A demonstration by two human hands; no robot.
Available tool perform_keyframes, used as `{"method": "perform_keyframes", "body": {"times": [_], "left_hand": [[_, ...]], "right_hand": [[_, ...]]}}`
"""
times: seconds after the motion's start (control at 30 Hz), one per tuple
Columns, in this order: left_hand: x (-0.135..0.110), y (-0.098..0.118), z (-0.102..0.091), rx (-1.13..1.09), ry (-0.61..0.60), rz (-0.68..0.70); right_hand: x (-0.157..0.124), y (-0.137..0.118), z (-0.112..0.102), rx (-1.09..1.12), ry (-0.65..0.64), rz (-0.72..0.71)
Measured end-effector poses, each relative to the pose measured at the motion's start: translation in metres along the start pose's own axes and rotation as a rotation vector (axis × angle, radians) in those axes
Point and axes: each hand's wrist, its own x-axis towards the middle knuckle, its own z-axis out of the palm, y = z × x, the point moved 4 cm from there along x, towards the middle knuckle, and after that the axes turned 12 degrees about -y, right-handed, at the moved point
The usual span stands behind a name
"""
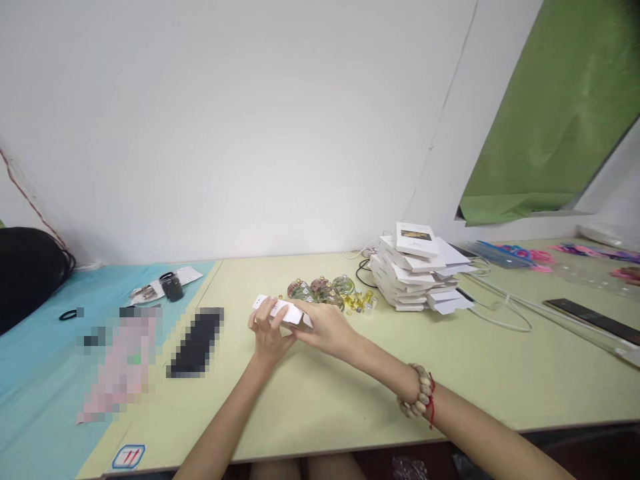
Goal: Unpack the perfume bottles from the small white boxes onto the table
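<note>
A small white cardboard box (285,312) is held just above the table between my two hands. My left hand (270,333) wraps its fingers around the box's left end. At the other end, where a flap stands open, my right hand (327,328) grips the box; a bead bracelet and a red string circle that wrist. Just behind the hands lie several round, patterned glass bottles (320,288) in green and reddish tints. Small gold-coloured caps (356,301) are scattered to the right of them. My fingers hide part of the box.
An uneven stack of white boxes (407,280) stands right of the bottles, with white cables (515,303) beyond. A dark phone-like slab (593,317) lies far right. To the left are a blurred dark rectangle (196,343) and a dark jar (171,287) on blue cloth (45,373).
</note>
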Motion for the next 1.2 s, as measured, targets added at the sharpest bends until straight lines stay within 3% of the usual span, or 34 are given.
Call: {"method": "perform_keyframes", "body": {"times": [0.1, 0.2, 0.33, 0.43, 0.53, 0.63, 0.77, 0.9, 1.03, 1.1, 1.2], "left_hand": [[0.007, -0.005, 0.003, -0.016, -0.083, -0.097], [0.009, -0.013, 0.007, -0.009, -0.198, -0.226], [0.009, -0.021, 0.008, -0.044, -0.286, -0.311], [0.010, -0.024, 0.010, -0.082, -0.349, -0.320], [0.010, -0.029, 0.014, -0.115, -0.456, -0.316], [0.007, -0.039, 0.020, -0.118, -0.566, -0.402], [-0.003, -0.053, 0.029, -0.163, -0.759, -0.526], [-0.009, -0.059, 0.033, -0.185, -0.886, -0.605], [-0.013, -0.063, 0.035, -0.184, -0.905, -0.632], [-0.016, -0.062, 0.040, -0.200, -0.879, -0.608], [-0.023, -0.055, 0.054, -0.223, -0.860, -0.478]], "right_hand": [[-0.009, 0.013, -0.032, -0.139, 0.169, 0.015], [-0.026, 0.041, -0.086, -0.363, 0.433, 0.113], [-0.054, 0.096, -0.152, -0.592, 0.681, 0.394], [-0.068, 0.137, -0.179, -0.658, 0.625, 0.535], [-0.077, 0.178, -0.192, -0.643, 0.493, 0.627], [-0.077, 0.215, -0.196, -0.621, 0.329, 0.611], [-0.072, 0.246, -0.195, -0.579, 0.223, 0.536], [-0.065, 0.249, -0.193, -0.568, 0.115, 0.488], [-0.065, 0.234, -0.199, -0.533, 0.039, 0.588], [-0.064, 0.218, -0.201, -0.538, 0.050, 0.604], [-0.062, 0.178, -0.196, -0.611, 0.186, 0.486]]}}
